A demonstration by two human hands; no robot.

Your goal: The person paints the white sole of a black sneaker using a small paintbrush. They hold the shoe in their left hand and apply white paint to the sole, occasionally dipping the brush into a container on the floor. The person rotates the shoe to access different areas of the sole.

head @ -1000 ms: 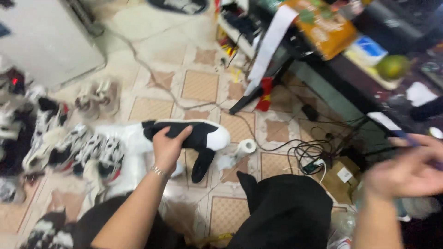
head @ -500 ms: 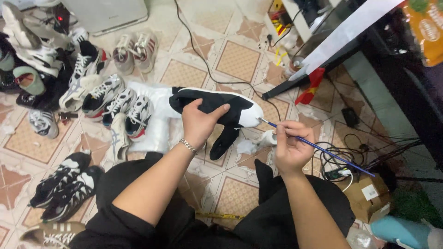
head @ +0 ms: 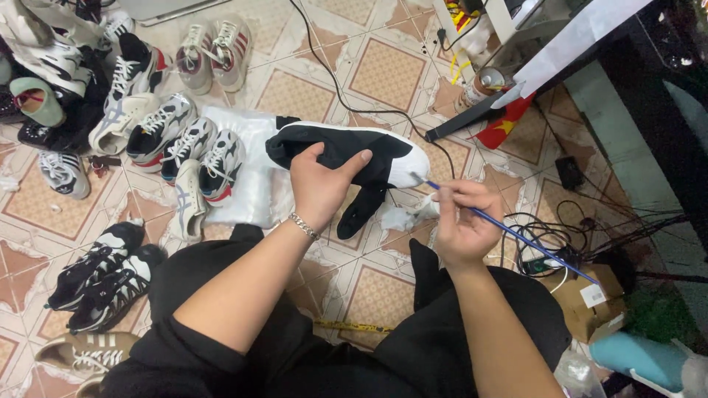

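Observation:
My left hand grips a black shoe with a white sole, held up over the tiled floor with its toe pointing right. My right hand pinches a thin blue-handled paintbrush; its tip touches the white toe edge of the shoe. A crumpled white tissue sits under my right fingers. A second black shoe or strap hangs below the held one. I sit on the floor in black trousers.
Several sneakers lie in rows at the left on and beside a clear plastic sheet. Black cables and a cardboard box lie at the right. A spray can stands near a dark desk's leg.
The view has closed in on the shoe. My right hand, first out to the right with the brush, came in and now holds the tip against the toe. My left hand keeps its grip.

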